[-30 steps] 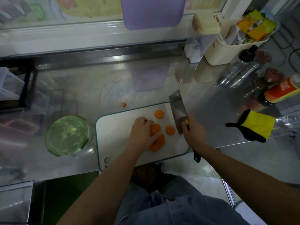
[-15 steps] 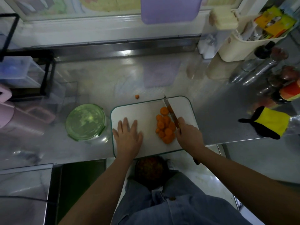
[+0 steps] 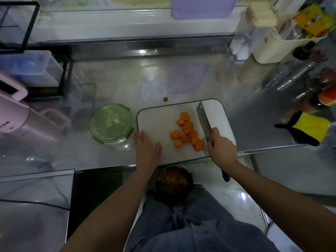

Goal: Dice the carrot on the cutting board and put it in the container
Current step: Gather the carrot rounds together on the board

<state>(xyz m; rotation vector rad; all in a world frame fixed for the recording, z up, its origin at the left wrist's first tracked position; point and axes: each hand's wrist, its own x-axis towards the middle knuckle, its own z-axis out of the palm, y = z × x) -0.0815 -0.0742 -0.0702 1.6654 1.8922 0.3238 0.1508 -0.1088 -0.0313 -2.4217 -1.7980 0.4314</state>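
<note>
Stainless steel is gleaming across the kitchen surface, where a white cutting board is sitting at the near edge. The left hand is lying flat with straight fingers on the board's 8 o'clock corner, holding nothing. The right hand is curling round the handle of a cleaver, whose blade is standing on the board and pointing toward 11 o'clock; the black handle end is sticking out behind the wrist at 6 o'clock. The carrot slices, round coins not yet diced, are lying heaped mid-board, just beside the blade at its 9 o'clock side and apart from the left hand. A glass container with its green lid on is standing just beside the board at 9 o'clock. One stray carrot bit is resting on the steel at the board's 12 o'clock. Farther out, a yellow-and-black glove is lying at 3 o'clock, a pink appliance is sitting at 9 o'clock, and a cream basket is standing at 2 o'clock.
</note>
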